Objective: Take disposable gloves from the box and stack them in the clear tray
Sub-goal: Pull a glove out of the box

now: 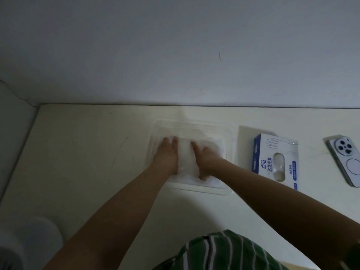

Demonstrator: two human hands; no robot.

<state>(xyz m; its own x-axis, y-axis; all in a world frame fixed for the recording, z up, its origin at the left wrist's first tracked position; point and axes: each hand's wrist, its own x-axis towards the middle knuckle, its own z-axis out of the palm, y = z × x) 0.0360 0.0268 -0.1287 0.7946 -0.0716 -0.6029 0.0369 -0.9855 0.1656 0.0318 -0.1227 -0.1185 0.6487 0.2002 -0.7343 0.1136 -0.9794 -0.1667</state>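
A clear plastic tray (230,145) lies on the pale table near the wall. Inside it lies a flat stack of thin translucent gloves (186,158). My left hand (168,154) presses flat on the left part of the stack, fingers straight and pointing at the wall. My right hand (204,158) presses on the right part, fingers spread, thumb down near the tray's front edge. The white and blue glove box (272,160) lies on its side just right of the tray, a glove showing in its oval opening.
A white phone (346,160) lies face down at the far right. The wall (175,55) rises right behind the tray. The table (87,152) ends at its left edge, with a grey round object (29,242) below. A green striped shirt (224,252) fills the bottom.
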